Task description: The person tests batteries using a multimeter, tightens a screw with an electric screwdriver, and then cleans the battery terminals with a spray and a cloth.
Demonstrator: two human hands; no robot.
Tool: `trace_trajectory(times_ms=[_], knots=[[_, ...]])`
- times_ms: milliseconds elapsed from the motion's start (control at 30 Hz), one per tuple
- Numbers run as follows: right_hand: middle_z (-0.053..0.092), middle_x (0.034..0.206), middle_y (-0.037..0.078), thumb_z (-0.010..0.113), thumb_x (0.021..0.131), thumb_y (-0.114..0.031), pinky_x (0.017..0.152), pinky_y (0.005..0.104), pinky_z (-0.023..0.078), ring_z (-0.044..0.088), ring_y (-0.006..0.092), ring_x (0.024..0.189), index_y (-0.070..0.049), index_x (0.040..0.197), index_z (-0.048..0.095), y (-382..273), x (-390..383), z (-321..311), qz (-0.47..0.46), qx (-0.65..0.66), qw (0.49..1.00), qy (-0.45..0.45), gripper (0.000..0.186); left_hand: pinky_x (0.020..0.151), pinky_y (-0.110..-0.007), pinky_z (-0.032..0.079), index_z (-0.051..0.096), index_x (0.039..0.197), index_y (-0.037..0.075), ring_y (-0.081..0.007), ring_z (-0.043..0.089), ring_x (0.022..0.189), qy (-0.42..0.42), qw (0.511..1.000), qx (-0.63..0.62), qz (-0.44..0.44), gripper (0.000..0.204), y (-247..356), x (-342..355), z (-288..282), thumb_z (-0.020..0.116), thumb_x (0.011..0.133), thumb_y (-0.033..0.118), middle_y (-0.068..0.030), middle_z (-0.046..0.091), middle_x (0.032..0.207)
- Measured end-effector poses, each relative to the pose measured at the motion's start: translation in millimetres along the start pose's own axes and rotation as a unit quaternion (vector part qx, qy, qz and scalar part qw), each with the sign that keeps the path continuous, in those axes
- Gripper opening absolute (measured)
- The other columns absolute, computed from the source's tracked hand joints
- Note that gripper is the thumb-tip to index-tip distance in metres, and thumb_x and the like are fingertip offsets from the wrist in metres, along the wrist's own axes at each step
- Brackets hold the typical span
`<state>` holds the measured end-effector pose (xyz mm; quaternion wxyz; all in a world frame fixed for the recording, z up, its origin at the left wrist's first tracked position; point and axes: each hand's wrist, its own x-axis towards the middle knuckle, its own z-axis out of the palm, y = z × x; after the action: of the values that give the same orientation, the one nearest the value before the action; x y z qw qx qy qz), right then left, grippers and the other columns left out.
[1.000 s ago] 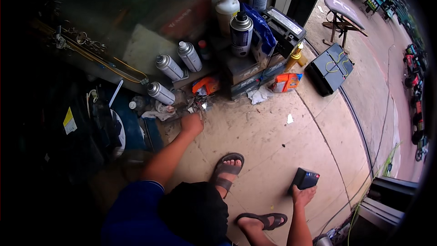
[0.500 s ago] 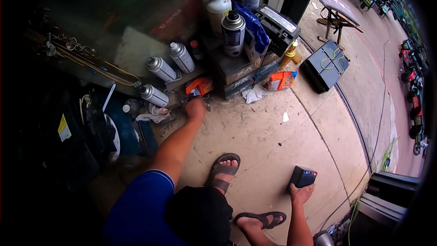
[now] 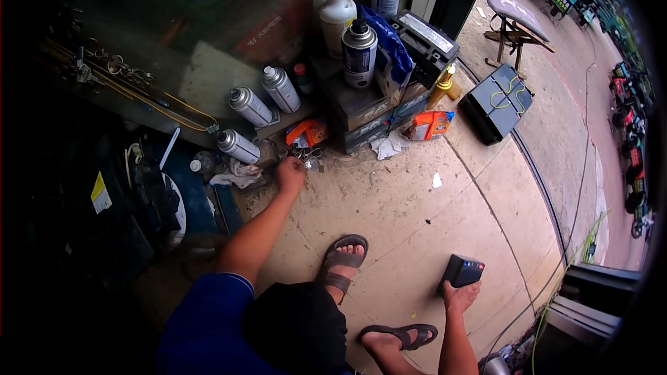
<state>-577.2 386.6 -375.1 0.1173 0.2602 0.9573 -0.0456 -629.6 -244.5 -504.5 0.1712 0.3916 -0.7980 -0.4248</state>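
Note:
At the lower right my right hand (image 3: 460, 296) grips a small black battery (image 3: 461, 272), with its terminal side facing right. On the far side of the floor my left hand (image 3: 291, 176) is closed, its fingers curled; what they hold, if anything, is too small to make out. Just beyond those fingers lies a heap of small metal pieces (image 3: 310, 157), beside an orange packet (image 3: 306, 133). A crumpled rag (image 3: 237, 176) and a tipped spray can (image 3: 238, 146) lie left of that hand.
More spray cans (image 3: 281, 89) stand behind. A white trigger bottle (image 3: 338, 17) and another can (image 3: 359, 53) rest on stacked boxes (image 3: 365, 117). To the right are an orange packet (image 3: 430, 126), a large black battery (image 3: 497, 103) with yellow cord, and a folding stool (image 3: 515, 17).
My left hand has drawn back toward me from the orange packet, and the small metal pieces now show beyond it. The right hand and its battery stay put.

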Motion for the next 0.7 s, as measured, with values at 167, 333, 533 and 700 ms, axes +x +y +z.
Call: trace_trajectory(times_ms=[167, 333, 533, 700], knots=[[0.049, 0.14, 0.034, 0.088, 0.065, -0.041, 0.116, 0.0489, 0.041, 0.05, 0.0475, 0.131, 0.014, 0.15, 0.027, 7, 2, -8, 0.013, -0.002, 1.0, 0.011, 0.119, 0.071, -0.04, 0.058, 0.074, 0.091, 0.003, -0.0338, 0.074, 0.078, 0.028, 0.997, 0.041, 0.065, 0.01, 33, -10, 17, 0.069, 0.083, 0.007, -0.0186, 0.074, 0.084], [0.049, 0.139, 0.033, 0.088, 0.064, -0.041, 0.115, 0.0488, 0.041, 0.05, 0.047, 0.131, 0.013, 0.151, 0.026, 6, 1, -3, 0.002, -0.002, 1.0, 0.017, 0.12, 0.072, -0.038, 0.057, 0.075, 0.094, 0.003, -0.0296, 0.074, 0.079, 0.038, 0.993, 0.069, 0.092, 0.012, 41, -14, 7, 0.069, 0.084, 0.007, -0.0169, 0.075, 0.084], [0.048, 0.142, 0.032, 0.089, 0.065, -0.044, 0.116, 0.0485, 0.041, 0.049, 0.0466, 0.131, 0.012, 0.153, 0.024, 11, 5, 2, 0.009, -0.019, 1.0, 0.005, 0.123, 0.075, -0.037, 0.057, 0.073, 0.108, 0.003, -0.0261, 0.074, 0.08, 0.029, 0.994, 0.003, 0.108, 0.026, 119, -37, -3, 0.077, 0.085, 0.013, -0.0134, 0.076, 0.089], [0.042, 0.149, 0.033, 0.091, 0.064, -0.048, 0.117, 0.0472, 0.04, 0.046, 0.0456, 0.137, 0.013, 0.153, 0.022, 14, 6, -5, 0.02, -0.01, 0.999, -0.027, 0.128, 0.086, -0.035, 0.055, 0.062, 0.131, 0.004, -0.023, 0.068, 0.106, 0.01, 0.971, -0.066, 0.23, 0.052, 261, -40, -39, 0.083, 0.085, 0.014, -0.0129, 0.067, 0.121]])
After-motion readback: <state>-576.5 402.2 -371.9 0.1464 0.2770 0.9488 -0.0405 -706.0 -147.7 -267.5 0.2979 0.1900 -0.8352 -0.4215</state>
